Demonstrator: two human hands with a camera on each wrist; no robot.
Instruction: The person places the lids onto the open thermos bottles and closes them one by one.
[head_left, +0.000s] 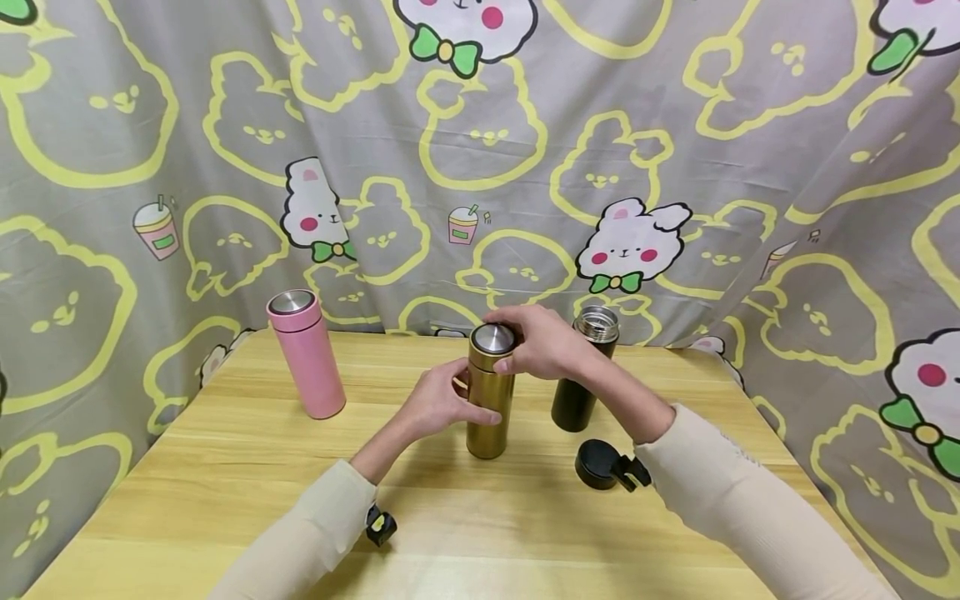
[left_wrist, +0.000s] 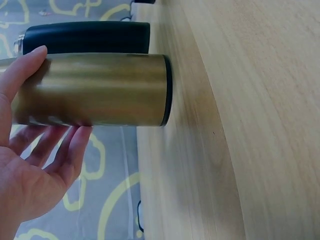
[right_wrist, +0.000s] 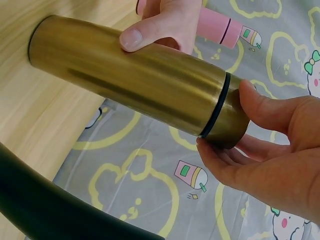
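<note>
Evidently the work centres on a gold insulated bottle, with a cartoon-print curtain (head_left: 495, 108) behind and a wood-grain tabletop (head_left: 187, 467) below. The gold bottle (head_left: 491, 390) stands upright near the middle, between a lidded pink insulated bottle (head_left: 311, 358) and a lidless black insulated bottle (head_left: 576, 404). The left hand (head_left: 438, 404) has its fingers wrapped around the gold body, thumb on the near side; the right hand (head_left: 543, 337) pinches the steel-topped lid (head_left: 495, 337), thumb opposite fingers. For a clean twist, the lower grip should probably stay firm so the body does not spin, while the upper fingers turn evenly around the bottle's axis, without tipping it. Keeping the right forearm off the black bottle's bare neck seems wise, as does leaving the loose black cap (head_left: 596, 464), near the right sleeve, undisturbed. Smallest, the dark seam ring (right_wrist: 216, 107) deserves watching for any gap.
</note>
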